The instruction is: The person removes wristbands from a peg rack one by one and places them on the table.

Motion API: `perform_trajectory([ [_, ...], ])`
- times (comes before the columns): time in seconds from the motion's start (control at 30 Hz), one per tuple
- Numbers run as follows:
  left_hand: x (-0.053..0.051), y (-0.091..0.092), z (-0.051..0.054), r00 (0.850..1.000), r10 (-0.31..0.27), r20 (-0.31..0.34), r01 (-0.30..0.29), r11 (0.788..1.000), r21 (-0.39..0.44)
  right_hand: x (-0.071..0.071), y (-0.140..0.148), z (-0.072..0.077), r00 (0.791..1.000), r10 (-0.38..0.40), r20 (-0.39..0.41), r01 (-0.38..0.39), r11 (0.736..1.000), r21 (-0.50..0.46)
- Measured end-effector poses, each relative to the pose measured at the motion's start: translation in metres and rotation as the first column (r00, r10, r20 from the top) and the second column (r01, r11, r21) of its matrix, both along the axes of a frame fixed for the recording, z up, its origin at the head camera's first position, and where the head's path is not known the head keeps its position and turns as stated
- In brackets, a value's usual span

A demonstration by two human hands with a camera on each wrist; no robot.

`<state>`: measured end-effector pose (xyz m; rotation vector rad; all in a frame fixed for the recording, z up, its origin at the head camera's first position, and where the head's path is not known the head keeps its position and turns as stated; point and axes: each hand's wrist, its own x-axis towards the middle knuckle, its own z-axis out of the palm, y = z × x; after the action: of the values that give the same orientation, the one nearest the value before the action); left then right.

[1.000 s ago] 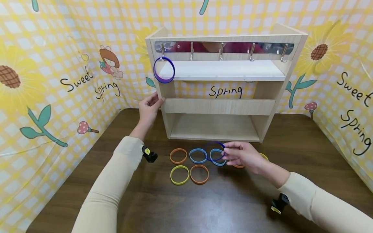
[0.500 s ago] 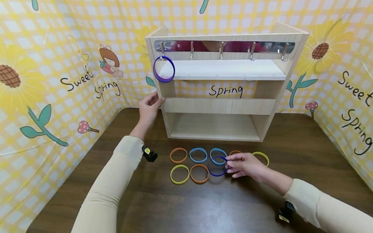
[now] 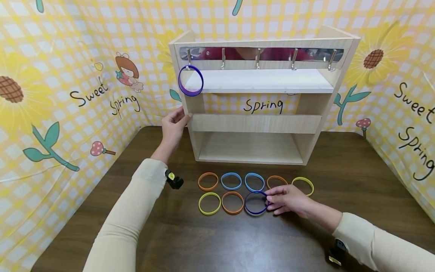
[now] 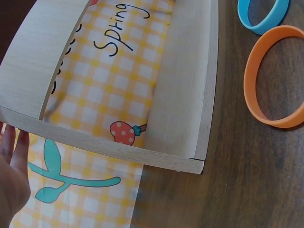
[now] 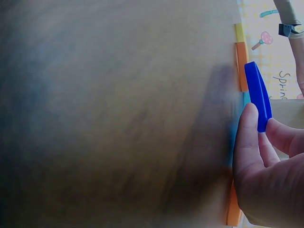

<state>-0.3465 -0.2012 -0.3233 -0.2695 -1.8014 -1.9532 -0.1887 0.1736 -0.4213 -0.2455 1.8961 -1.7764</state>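
Note:
My right hand (image 3: 289, 200) pinches a dark blue silicone wristband (image 3: 256, 214) by its right side between thumb and fingers, low over the table in front of a light blue wristband (image 3: 254, 182). In the right wrist view this blue wristband (image 5: 258, 97) appears edge-on between thumb and fingertips. My left hand (image 3: 174, 126) grips the left side panel of a wooden shelf (image 3: 256, 124), thumb at the front edge; in the left wrist view the fingers (image 4: 20, 152) lie against its outer side. A blue-and-purple ring (image 3: 191, 93) hangs from the leftmost hook (image 3: 188, 56).
Orange (image 3: 208, 181), light blue (image 3: 231, 181) and yellow wristbands (image 3: 209, 204) lie in two rows on the dark table (image 3: 204, 241) before the shelf. Several metal hooks line a shiny strip (image 3: 241, 54) on the shelf's upper front. A yellow checked cloth (image 3: 102, 49) surrounds the table.
My right hand has moved toward me and lowered with the blue wristband, uncovering orange and yellow wristbands behind it. The left hand has stayed on the shelf.

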Motion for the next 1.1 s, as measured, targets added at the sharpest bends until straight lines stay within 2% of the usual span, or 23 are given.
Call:
perform_trajectory([
  [0.3, 0.002, 0.002, 0.000, 1.000, -0.001, -0.004, 0.001, 1.000, 0.005, 0.000, 0.001, -0.005, 1.000, -0.007, 0.001, 0.007, 1.000, 0.018],
  [0.47, 0.003, 0.002, 0.000, 1.000, 0.011, 0.002, -0.011, 1.000, 0.000, 0.000, 0.000, -0.005, 1.000, -0.009, -0.026, 0.011, 0.999, 0.046],
  [0.63, 0.005, 0.001, 0.003, 1.000, -0.004, 0.019, 0.004, 1.000, 0.001, 0.000, -0.002, -0.004, 0.998, -0.023, -0.066, 0.028, 0.996, 0.079],
  [0.87, 0.024, 0.007, 0.019, 1.000, -0.018, 0.023, 0.019, 1.000, -0.020, 0.002, -0.004, -0.003, 0.996, -0.035, -0.087, 0.043, 0.994, 0.099],
  [0.97, 0.022, 0.006, 0.017, 1.000, -0.018, 0.018, 0.018, 1.000, -0.014, 0.001, -0.005, -0.003, 0.995, -0.034, -0.090, 0.043, 0.994, 0.103],
  [1.1, 0.009, 0.003, 0.007, 1.000, -0.008, 0.001, 0.008, 1.000, -0.007, 0.002, -0.005, -0.002, 0.995, -0.030, -0.093, 0.040, 0.993, 0.114],
])
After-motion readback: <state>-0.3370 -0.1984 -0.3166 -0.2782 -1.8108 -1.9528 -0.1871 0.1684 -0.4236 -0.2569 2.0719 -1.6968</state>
